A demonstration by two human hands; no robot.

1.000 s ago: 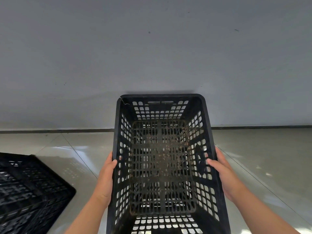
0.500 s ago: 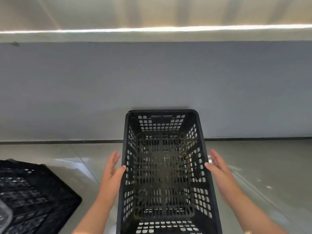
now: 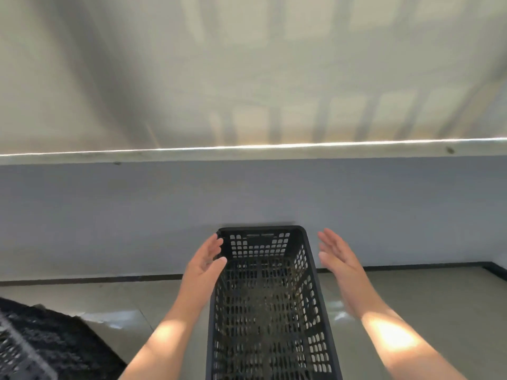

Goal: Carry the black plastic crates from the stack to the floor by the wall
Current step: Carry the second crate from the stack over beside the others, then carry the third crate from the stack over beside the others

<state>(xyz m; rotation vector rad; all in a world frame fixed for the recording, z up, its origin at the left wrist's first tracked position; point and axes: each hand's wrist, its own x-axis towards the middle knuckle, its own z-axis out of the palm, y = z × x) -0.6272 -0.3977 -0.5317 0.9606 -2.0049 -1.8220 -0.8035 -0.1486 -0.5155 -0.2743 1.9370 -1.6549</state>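
Observation:
A black perforated plastic crate (image 3: 267, 311) stands upright on the tiled floor with its far end against the grey wall. It holds nothing but some dirt on its bottom. My left hand (image 3: 204, 266) hovers open beside the crate's left rim, fingers spread, apart from the plastic or barely at it. My right hand (image 3: 338, 259) is open too, lifted clear to the right of the crate. Neither hand holds anything.
Another black crate (image 3: 41, 344) lies on the floor at the lower left, blurred. The grey wall (image 3: 137, 215) with a dark skirting runs across ahead, a pale ledge above it. Bare tiled floor (image 3: 425, 303) stretches to the right of the crate.
Both hands let go of the crate, which now rests on the floor by the wall. The hands rose and spread, and my view tilted upward.

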